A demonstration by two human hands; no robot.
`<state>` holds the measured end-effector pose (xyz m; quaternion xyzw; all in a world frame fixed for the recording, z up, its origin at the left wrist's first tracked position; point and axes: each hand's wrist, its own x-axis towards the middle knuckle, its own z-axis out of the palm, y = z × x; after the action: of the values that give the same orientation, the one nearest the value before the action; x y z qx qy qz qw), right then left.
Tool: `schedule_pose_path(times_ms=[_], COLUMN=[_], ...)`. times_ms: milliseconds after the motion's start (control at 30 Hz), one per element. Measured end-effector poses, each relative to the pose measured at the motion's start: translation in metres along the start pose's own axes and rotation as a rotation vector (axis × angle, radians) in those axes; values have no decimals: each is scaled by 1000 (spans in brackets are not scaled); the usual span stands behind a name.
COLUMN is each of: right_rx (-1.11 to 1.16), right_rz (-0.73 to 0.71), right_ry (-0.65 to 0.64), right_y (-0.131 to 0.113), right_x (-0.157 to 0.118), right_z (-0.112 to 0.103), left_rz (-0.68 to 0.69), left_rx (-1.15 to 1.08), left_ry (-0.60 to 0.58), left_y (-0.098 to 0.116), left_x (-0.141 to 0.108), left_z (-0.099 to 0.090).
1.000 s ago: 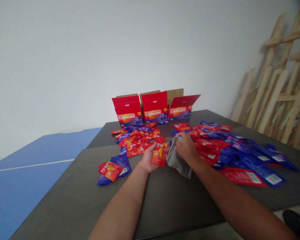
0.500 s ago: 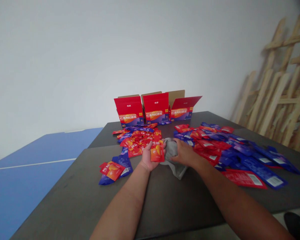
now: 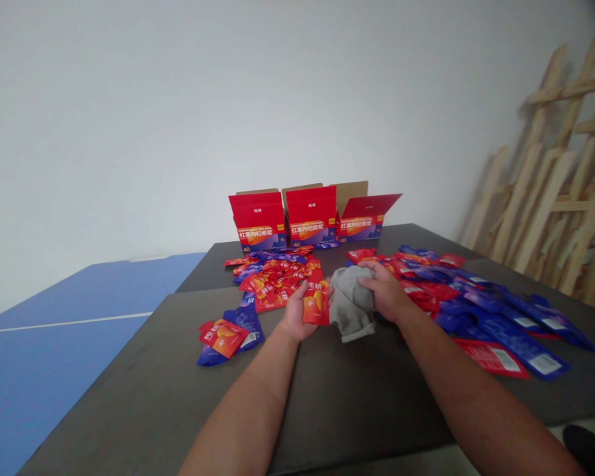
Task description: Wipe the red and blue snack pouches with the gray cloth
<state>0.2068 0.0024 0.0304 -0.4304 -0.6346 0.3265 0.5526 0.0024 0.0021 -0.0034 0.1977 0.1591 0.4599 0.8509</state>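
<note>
My left hand [image 3: 297,317] is closed on a red sachet [image 3: 316,305], its printed front facing me, above the middle of the table. Close beside it, my right hand [image 3: 384,291] grips a crumpled grey cloth [image 3: 352,301] by its right side, and the cloth hangs down towards the tabletop. Behind my left hand spreads a pile of red and blue sachets [image 3: 277,281]. To the right of my right hand lies a larger heap of red and blue sachets [image 3: 456,284]. At the left, a red sachet [image 3: 227,337] rests on top of blue ones [image 3: 248,320].
Three red printed cartons stand at the back with flaps up: left [image 3: 260,225], middle [image 3: 311,218] and right [image 3: 361,225]. The dark table [image 3: 143,383] has a blue table [image 3: 54,344] on its left. Wooden slatted frames [image 3: 550,178] lean against the wall at right.
My right hand has moved to the right with the grey cloth, drawing it away from the red sachet and spreading it more. My left hand keeps the sachet in nearly the same place.
</note>
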Motion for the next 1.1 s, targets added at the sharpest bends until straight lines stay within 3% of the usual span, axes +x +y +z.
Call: schedule_pose_path(times_ms=[67,133,233,367,500,667,833,1033,1100], right_rx=[286,391,159,-310,-443,-380,-144,-131,-133], right_rz=[54,119,100,-168,-269,-123,47,60,150], right_ry=[-96,-138,-46,166,245,273,173,168,96], right_y=[-4,-5,-1,7,7,8,20,17,11], right_x=[0,2,5,7,4,2,4,13,12], right_z=[-2,-3,-5,-7,-5,6,14,-2,-12], left_rz=[0,16,59,63,49,-23,-202,-80,-51], left_rx=[-1,7,14,13,19,129,248,182,162], left_ry=[-12,11,35,-9,-49,-106,-120,-53,-46], left_y=[0,1,3,5,3,-3,-4,2,4], left_x=[0,-1,-5,-8,-8,-9,-9,-8,-7], left_z=[0,1,2,5,8,6,0,-2,-2])
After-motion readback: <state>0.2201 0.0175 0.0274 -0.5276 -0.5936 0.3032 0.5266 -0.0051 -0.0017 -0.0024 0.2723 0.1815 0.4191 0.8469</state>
